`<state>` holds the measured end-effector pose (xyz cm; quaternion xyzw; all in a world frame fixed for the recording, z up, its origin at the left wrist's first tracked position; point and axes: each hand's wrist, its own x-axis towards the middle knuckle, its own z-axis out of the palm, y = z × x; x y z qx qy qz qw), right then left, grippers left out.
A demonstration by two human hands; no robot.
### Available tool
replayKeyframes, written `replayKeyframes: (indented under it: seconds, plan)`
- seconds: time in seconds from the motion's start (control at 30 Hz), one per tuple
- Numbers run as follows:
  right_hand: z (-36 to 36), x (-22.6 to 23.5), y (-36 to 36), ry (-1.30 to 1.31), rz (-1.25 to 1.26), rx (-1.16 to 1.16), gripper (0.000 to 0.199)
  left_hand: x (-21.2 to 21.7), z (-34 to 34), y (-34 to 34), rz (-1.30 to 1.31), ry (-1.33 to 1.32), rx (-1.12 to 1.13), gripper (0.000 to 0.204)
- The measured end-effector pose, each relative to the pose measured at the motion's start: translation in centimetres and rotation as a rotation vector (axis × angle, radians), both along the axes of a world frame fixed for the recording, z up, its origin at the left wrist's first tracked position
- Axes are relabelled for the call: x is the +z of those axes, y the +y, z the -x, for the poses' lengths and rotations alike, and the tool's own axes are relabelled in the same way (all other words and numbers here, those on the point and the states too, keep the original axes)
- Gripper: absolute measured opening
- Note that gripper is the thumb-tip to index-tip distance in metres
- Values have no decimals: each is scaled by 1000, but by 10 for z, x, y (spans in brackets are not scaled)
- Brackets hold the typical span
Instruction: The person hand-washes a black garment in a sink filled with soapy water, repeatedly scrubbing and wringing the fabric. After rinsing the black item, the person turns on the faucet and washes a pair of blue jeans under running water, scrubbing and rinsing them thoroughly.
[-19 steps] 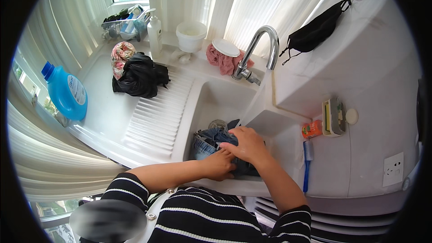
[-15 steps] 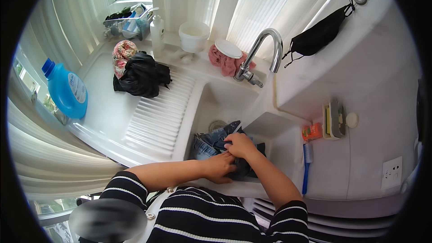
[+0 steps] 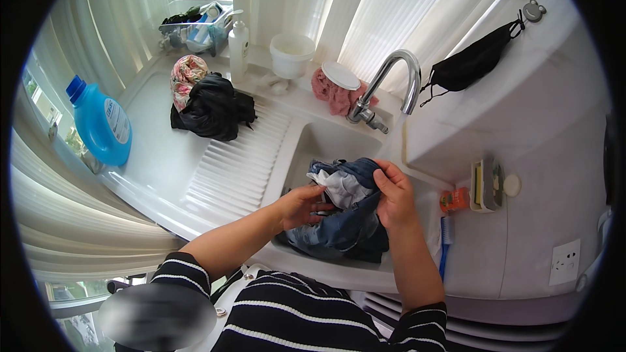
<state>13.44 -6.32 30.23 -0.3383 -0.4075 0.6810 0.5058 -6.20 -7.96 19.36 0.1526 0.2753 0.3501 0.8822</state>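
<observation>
A wet blue denim garment (image 3: 339, 228) with a pale lining is bunched up above the white sink basin (image 3: 319, 143). My left hand (image 3: 301, 205) grips its left side, fingers curled into the cloth. My right hand (image 3: 393, 194) clasps the upper right fold of the same garment, close to the basin's right wall. Both hands hold the cloth between them, lifted off the basin's bottom. A curved chrome tap (image 3: 391, 85) stands behind the basin.
On the ribbed drainboard (image 3: 228, 169) lies a black garment (image 3: 208, 109) with a patterned cloth (image 3: 186, 73). A blue detergent bottle (image 3: 99, 122) stands far left. A white bucket (image 3: 291, 54), pink cloth (image 3: 332, 94), brush (image 3: 445, 241) and orange item (image 3: 454, 199) lie around the sink.
Both hands have lifted the denim garment higher out of the basin and spread it, exposing its pale inner side. My right hand moved up and right along the cloth.
</observation>
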Motion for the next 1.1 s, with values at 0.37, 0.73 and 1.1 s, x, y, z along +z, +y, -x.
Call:
replayKeyframes:
  seconds: [0.37,0.73,1.1]
  plan:
    - [-31,-27,-25,133,51,-174,24,-1,-15,-9,-33,346,520,33]
    - [0,-7,-20,184,50,-52,26,-2,-14,-22,-183,-46,255,31]
    - [1,-14,-27,73,43,74,25,34,-6,-13,-17,103,369,43]
